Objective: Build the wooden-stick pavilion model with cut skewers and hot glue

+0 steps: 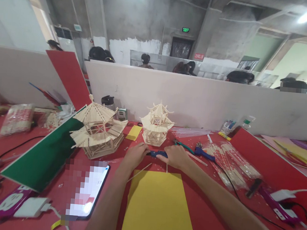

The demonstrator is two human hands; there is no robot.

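Observation:
My left hand [135,155] and my right hand [175,156] meet over a small dark blue tool [157,153] at the far edge of a yellow sheet [158,208]. Both hands are closed around the tool's ends. A thin wooden stick [166,167] hangs down from my right hand onto the sheet. Another stick [139,172] lies slanted by my left wrist. Just behind the hands stands a small stick pagoda [156,124]. A larger stick pavilion [98,130] stands to the left.
A phone [89,191] lies left of the yellow sheet, beside a green board [42,155]. A blue glue gun [204,152], green-handled pliers [183,144] and bagged sticks [230,161] lie to the right. Cables and power strips [14,203] sit at both sides. A white partition [197,101] backs the table.

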